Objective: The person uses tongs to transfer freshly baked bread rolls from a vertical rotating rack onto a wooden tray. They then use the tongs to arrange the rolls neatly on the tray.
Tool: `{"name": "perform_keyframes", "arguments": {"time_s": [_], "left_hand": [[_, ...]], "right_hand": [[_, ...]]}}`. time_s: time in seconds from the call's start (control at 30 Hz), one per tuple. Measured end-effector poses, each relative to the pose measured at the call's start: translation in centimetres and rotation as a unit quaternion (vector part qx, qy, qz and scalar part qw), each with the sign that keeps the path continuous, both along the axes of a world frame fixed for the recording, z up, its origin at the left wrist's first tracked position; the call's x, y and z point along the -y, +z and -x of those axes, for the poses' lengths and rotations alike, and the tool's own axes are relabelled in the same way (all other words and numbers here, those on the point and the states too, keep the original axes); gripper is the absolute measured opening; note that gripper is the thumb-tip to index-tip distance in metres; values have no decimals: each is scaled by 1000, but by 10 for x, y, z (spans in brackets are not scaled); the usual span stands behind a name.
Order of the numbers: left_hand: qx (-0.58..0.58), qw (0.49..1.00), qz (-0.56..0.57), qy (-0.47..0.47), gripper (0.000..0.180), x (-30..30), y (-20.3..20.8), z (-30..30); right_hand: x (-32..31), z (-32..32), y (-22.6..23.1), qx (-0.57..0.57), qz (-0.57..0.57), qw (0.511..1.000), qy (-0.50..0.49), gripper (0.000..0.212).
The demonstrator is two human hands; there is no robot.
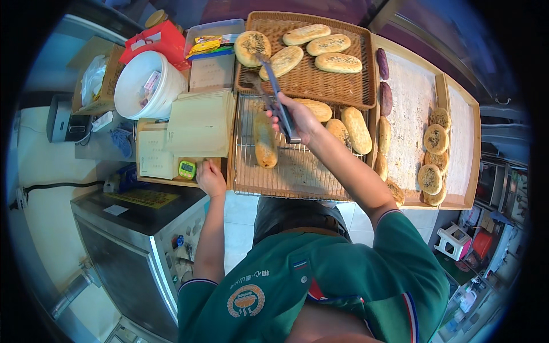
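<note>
My right hand [297, 119] is closed around a pair of metal tongs [272, 80]. Their tips reach a round seeded flatbread [249, 47] at the near left corner of the wicker tray [311, 90]; whether they grip it I cannot tell. Beside it lies an oval seeded bread [283, 62]. Below the tongs, a long browned bread [266, 150] sits on the wire rack [303, 177] with several others. My left hand [211, 179] has its fingers curled over the front edge of a wooden tray [184, 182], next to a green digital timer [187, 169].
Paper bags [200, 123] fill the wooden tray. Behind them stand a white bucket [146, 86], a red bag [155, 43] and a plastic bin [214, 34]. On the right, a lined wooden tray [407, 97] holds purple breads [386, 98] and round seeded flatbreads [436, 139].
</note>
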State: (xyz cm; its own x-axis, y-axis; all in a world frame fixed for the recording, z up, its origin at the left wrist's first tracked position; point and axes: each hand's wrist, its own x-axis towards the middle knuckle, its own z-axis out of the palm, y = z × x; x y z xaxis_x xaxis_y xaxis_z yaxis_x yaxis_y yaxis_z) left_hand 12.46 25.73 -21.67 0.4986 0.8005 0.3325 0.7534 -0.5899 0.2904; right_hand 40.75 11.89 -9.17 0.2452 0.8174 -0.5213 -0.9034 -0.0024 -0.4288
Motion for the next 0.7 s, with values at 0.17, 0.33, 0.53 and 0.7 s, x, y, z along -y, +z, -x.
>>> {"name": "perform_keyframes", "arguments": {"time_s": [0.17, 0.33, 0.53, 0.7], "left_hand": [[12, 1000, 6, -9, 25, -1, -1, 4], [-1, 1000, 15, -14, 26, -5, 7, 1], [11, 1000, 17, -3, 14, -8, -12, 7], [-3, 998, 41, -37, 29, -2, -11, 9]], "right_hand": [[-26, -4, -16, -34, 20, 999, -33, 31], [-74, -2, -35, -51, -26, 994, -92, 32], [-32, 2, -19, 47, -75, 977, -194, 14], [103, 11, 9, 192, -47, 960, -197, 30]]}}
